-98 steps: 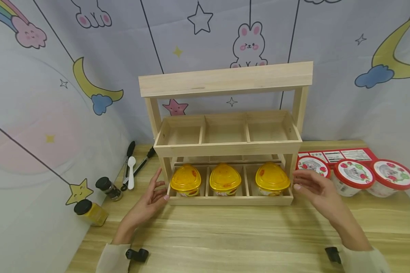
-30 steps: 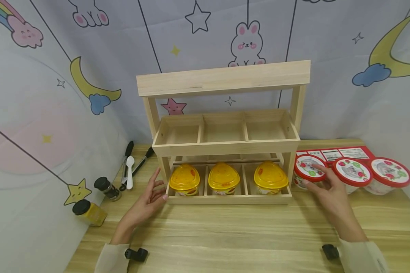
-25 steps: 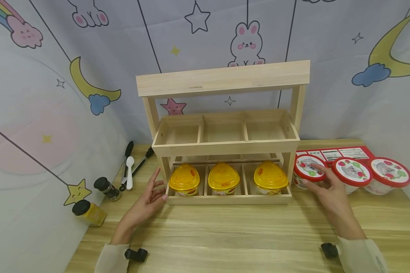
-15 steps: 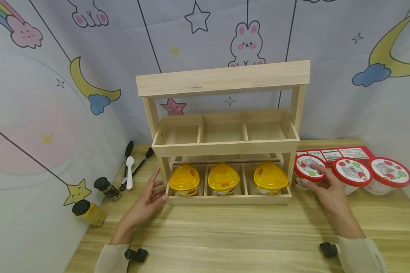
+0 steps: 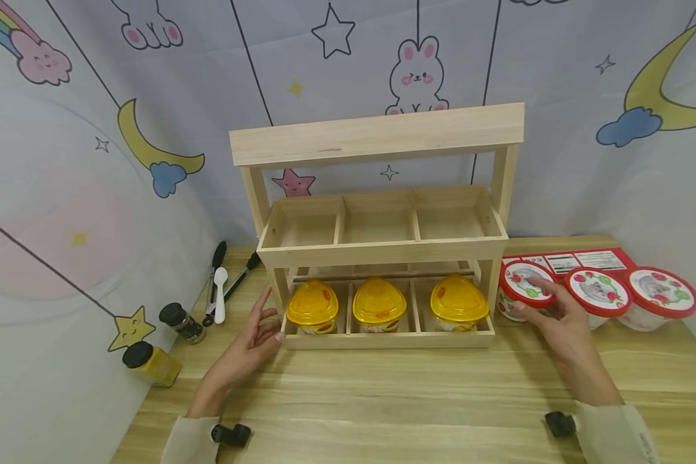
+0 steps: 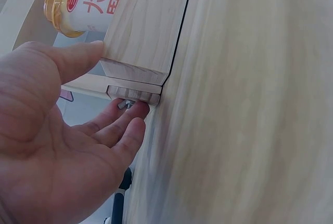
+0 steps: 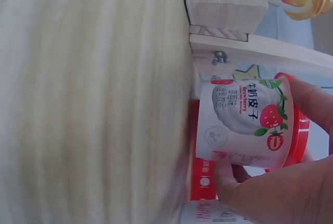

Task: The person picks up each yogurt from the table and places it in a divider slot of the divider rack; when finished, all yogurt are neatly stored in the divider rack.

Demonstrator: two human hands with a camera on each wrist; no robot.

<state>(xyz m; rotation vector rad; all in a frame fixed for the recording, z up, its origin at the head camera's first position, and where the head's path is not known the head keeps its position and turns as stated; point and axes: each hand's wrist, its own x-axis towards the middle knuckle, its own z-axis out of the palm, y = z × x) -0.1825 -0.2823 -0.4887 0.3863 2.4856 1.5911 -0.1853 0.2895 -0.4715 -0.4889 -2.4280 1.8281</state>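
Note:
My right hand [image 5: 564, 332] holds a white tub with a red lid [image 5: 525, 281], the leftmost of three. Strawberries and "Strawberry" lettering show on this tub [image 7: 244, 120] in the right wrist view, with fingers and thumb around it. To its left stands a two-tier wooden rack [image 5: 383, 250]. My left hand [image 5: 249, 345] rests against the rack's lower left end; its thumb touches the front corner, and its loosely bent fingers lie by a bolt [image 6: 127, 104] on the side. Three yellow-lidded cups [image 5: 379, 303] occupy the lower tier's compartments, one each.
Two more red-lidded tubs [image 5: 661, 293] stand right of the held one, before a flat red box [image 5: 600, 259]. At left lie a white spoon [image 5: 220, 293] and black-handled utensils [image 5: 243, 277], near a black-capped spice jar [image 5: 182, 322] and a yellow jar [image 5: 153, 364]. A printed cloth hangs behind.
My right hand has left the rack's right side and moved right onto the nearest red-lidded tub. That tub has shifted very slightly in the last half second. My left hand has stayed put.

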